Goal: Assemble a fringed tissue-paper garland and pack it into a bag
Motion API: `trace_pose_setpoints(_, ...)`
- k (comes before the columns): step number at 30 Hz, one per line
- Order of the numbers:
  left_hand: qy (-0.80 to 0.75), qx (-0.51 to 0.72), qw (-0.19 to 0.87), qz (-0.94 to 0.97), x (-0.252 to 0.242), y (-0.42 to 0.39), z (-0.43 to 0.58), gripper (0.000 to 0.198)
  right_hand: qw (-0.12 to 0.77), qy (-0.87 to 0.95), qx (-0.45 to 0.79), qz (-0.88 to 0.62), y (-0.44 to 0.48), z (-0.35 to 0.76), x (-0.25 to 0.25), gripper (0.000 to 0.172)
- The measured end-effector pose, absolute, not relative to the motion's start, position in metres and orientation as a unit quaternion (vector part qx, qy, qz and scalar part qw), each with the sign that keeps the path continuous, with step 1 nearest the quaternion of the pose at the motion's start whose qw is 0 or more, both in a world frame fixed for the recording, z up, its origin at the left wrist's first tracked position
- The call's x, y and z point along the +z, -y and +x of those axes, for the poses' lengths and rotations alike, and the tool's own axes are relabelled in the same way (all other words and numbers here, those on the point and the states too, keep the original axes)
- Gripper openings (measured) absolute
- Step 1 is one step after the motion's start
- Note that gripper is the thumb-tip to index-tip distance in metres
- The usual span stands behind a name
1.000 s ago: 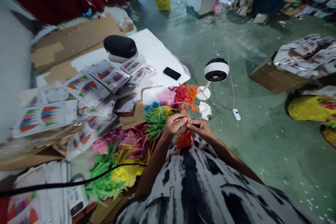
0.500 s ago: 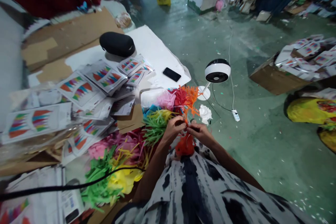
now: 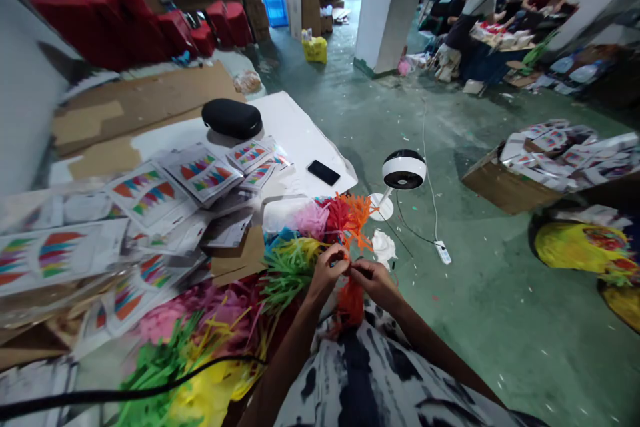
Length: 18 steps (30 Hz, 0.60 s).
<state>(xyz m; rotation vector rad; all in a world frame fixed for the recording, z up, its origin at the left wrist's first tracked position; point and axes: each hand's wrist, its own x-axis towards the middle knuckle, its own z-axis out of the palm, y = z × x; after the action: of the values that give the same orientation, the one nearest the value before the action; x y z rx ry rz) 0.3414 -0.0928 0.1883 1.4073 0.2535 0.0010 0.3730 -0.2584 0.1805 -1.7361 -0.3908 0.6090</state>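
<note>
Left hand (image 3: 330,272) and right hand (image 3: 377,285) pinch close together, both forearms (image 3: 434,340) angled inward

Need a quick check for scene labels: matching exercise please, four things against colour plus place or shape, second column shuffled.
Things:
1. phone
2. tassel
3. fan
4. power strip

Descriptions:
A. black and white, round-headed
B. white, long and narrow, on the floor
C. black, flat on the white board
D. orange, at the fingertips of the left hand and right hand

Pairs: 1-C, 2-D, 3-A, 4-B
</note>
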Motion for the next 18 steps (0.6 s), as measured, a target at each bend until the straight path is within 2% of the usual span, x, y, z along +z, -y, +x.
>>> trace_pose_setpoints(5, -0.147, 0.032, 0.751, 0.643, 0.192, 0.098, 0.341, 0.015, 0.622, 0.162, 0.259, -0.721, 0.257, 0.370, 0.186, 0.039)
trace_pose_setpoints(13, -0.154, -0.007, 0.847, 0.508, 0.183, 0.101, 0.333, 0.024, 0.667, 0.114, 0.300, -0.672, 0.254, 0.367, 0.181, 0.047)
trace_pose_setpoints(18, -0.122, -0.042, 0.843, 0.522, 0.184, 0.097, 0.331, 0.029, 0.677, 0.081, 0.324, -0.656, 0.256, 0.370, 0.180, 0.056)
